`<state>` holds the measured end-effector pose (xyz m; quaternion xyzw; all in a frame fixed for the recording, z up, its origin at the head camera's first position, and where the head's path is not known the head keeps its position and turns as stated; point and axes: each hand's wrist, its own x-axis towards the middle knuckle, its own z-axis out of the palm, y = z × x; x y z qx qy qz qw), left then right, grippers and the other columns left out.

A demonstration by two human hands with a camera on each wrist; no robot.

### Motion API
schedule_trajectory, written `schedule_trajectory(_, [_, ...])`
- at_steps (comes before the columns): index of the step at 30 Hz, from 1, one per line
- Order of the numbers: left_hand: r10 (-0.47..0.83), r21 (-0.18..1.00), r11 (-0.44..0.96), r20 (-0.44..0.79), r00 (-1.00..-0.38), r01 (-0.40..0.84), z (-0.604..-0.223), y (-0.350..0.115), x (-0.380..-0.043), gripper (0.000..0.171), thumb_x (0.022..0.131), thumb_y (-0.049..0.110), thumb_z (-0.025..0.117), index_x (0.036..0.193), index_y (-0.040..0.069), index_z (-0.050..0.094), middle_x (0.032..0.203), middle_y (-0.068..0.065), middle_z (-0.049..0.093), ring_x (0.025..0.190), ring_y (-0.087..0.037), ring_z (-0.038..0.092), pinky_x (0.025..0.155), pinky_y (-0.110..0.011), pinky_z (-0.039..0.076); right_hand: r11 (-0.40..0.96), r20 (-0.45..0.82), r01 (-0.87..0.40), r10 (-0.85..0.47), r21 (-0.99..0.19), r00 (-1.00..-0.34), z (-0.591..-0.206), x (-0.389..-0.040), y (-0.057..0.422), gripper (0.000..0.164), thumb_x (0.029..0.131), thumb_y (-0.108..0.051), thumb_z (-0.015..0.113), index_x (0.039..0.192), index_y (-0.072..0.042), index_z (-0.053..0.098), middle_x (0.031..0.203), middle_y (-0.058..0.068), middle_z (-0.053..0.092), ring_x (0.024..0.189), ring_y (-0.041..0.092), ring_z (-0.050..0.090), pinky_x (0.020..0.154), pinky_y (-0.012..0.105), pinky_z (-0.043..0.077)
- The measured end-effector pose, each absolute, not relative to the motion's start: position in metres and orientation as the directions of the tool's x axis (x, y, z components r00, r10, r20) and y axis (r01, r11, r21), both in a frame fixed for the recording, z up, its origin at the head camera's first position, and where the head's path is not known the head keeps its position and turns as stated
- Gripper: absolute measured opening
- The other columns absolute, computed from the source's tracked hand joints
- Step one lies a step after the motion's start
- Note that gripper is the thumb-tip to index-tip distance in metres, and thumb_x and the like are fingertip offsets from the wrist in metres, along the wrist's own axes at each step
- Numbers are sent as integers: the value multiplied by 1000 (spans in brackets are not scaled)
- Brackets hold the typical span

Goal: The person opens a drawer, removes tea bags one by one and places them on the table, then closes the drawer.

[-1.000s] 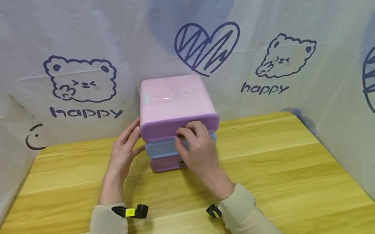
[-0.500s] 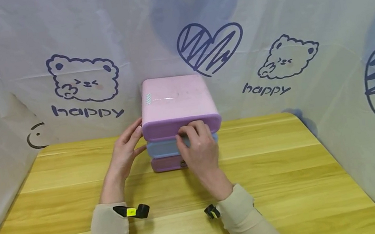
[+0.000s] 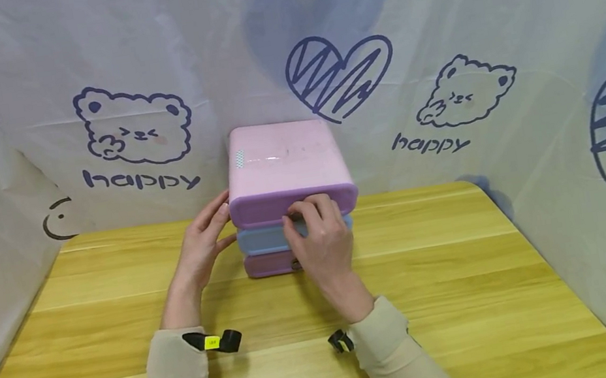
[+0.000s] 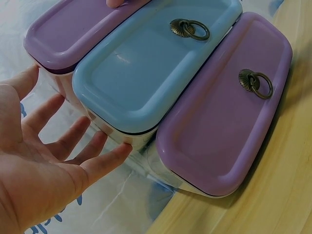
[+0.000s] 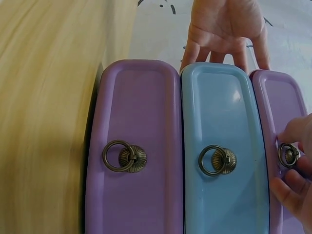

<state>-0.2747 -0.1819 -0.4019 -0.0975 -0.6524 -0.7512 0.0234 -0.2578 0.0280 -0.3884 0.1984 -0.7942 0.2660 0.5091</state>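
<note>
A small three-drawer chest with a pale pink top stands at the table's back. Its fronts are purple on top, blue in the middle and purple at the bottom. My right hand has curled fingers at the top drawer; in the right wrist view, thumb and fingers close around its brass ring pull. A dark gap shows behind that drawer's front edge in the left wrist view. My left hand spreads its fingers, with fingertips against the chest's left side.
Brass ring pulls hang on the blue front and the bottom purple front. Behind the wood-grain table hangs a white cloth printed with bears and hearts. More cloth lines both sides.
The head view has shifted slightly, so the chest appears a little farther right. Both hands keep nearly the same places on it, and the drawers show no clear movement.
</note>
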Motion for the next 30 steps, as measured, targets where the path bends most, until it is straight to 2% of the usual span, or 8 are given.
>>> schedule_trajectory(4, [88, 975, -146, 180, -980, 166, -402, -182, -275, 47, 91, 39, 51, 135, 24, 45, 138, -4, 41, 119, -19, 39, 93, -52, 42, 779, 916, -587, -43, -220, -399, -387, -257, 28, 12, 77, -20, 69, 83, -10, 65, 84, 2, 56, 75, 16, 51, 58, 29, 51])
schedule_trajectory(10, [85, 975, -147, 181, -980, 168, -402, -182, -275, 47, 91, 39, 51, 135, 23, 44, 138, -4, 41, 119, -19, 39, 93, -52, 42, 776, 913, -588, -38, -229, -407, -385, -256, 28, 8, 78, -15, 63, 83, -10, 66, 83, 2, 56, 74, 15, 52, 58, 28, 51])
schedule_trajectory(19, [90, 973, -149, 189, -978, 174, -402, -182, -274, 46, 92, 37, 51, 135, 24, 45, 138, -4, 41, 119, -20, 39, 93, -52, 42, 788, 908, -568, -28, -237, -418, -382, -254, 26, 10, 73, -12, 61, 81, -9, 66, 82, 3, 56, 70, 15, 51, 53, 28, 50])
schedule_trajectory(30, [89, 975, -148, 180, -980, 165, -402, -182, -274, 47, 91, 39, 52, 135, 24, 45, 139, -3, 40, 119, -18, 39, 93, -53, 42, 768, 920, -608, -65, -202, -387, -383, -251, 25, 12, 72, -6, 58, 81, -8, 67, 84, 6, 56, 71, 19, 49, 58, 28, 48])
